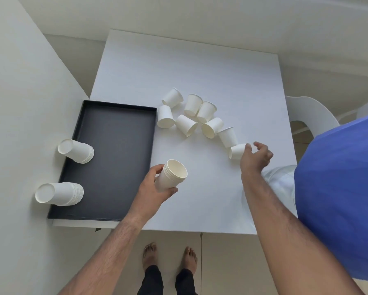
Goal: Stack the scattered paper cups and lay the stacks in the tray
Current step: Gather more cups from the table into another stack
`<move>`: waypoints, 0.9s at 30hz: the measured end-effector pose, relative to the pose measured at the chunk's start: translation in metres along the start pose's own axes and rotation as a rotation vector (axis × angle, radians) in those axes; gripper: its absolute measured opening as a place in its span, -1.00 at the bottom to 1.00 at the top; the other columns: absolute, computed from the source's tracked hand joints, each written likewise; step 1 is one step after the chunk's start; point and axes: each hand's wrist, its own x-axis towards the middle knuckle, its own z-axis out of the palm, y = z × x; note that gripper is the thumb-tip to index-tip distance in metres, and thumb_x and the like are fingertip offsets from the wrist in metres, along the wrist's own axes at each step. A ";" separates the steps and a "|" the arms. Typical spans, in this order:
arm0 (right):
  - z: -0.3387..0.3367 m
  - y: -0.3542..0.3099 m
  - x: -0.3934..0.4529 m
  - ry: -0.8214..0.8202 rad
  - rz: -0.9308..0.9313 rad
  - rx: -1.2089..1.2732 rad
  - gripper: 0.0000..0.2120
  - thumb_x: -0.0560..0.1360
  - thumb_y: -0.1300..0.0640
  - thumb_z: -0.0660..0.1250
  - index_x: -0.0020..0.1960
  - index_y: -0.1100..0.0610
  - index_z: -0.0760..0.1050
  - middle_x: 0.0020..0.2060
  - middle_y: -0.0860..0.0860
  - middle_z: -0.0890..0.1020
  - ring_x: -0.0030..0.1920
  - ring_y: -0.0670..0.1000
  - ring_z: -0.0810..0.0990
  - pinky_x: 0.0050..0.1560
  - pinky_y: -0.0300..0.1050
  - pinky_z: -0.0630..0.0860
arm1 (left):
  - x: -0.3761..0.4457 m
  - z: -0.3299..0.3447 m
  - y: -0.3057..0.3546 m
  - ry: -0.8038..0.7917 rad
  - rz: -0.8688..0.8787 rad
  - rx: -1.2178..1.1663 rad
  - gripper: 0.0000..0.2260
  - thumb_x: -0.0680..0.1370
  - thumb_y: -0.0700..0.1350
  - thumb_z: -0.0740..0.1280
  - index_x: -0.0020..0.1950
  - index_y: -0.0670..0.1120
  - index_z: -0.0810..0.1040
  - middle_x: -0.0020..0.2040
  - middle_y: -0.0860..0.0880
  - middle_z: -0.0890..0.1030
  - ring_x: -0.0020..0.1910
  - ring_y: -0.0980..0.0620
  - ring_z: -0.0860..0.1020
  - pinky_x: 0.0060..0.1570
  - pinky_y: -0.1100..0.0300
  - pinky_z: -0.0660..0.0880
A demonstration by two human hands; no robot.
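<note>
Left hand [155, 188] is gripping a stack [172, 177]; right hand [255, 157], fingers loosely curled, is touching a cup [236, 151], grip unclear. A careless grab could roll neighbouring cups [208, 122] off the counter [200, 71].

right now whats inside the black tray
Two stacks of paper cups lie on their sides along the black tray's left edge, bases poking over the rim. The floor under them is hidden.

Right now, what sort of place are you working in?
Probably a plain room at home rather than a workshop: a white square table set against bare pale walls, a white chair pulled up beside it, a tiled floor, and the person standing barefoot.
</note>
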 end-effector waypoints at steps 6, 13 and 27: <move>0.011 0.002 0.022 -0.041 0.243 -0.084 -0.62 0.68 0.01 0.29 0.45 0.13 0.41 0.44 0.15 0.30 0.41 0.20 0.37 0.25 0.07 0.48 | 0.001 0.001 -0.001 0.000 -0.006 0.009 -0.39 0.49 -0.02 0.64 0.38 0.39 0.43 0.26 0.21 0.60 0.16 0.39 0.56 0.05 0.36 0.43; 0.017 0.005 0.023 -0.098 0.289 -0.224 -0.67 0.67 0.12 0.16 0.39 0.18 0.43 0.41 0.18 0.31 0.38 0.23 0.36 0.22 0.08 0.46 | 0.003 0.000 -0.003 -0.002 -0.001 0.032 -0.38 0.49 -0.04 0.64 0.40 0.36 0.43 0.27 0.20 0.61 0.15 0.42 0.55 0.07 0.35 0.44; -0.006 -0.012 -0.071 -0.174 0.031 0.035 -0.91 0.68 0.13 0.15 0.11 0.11 0.40 0.18 0.00 0.30 0.26 0.20 0.48 0.22 0.01 0.44 | 0.001 -0.001 -0.003 0.009 -0.002 0.031 -0.37 0.48 -0.02 0.64 0.39 0.39 0.42 0.28 0.24 0.59 0.16 0.45 0.53 0.07 0.33 0.45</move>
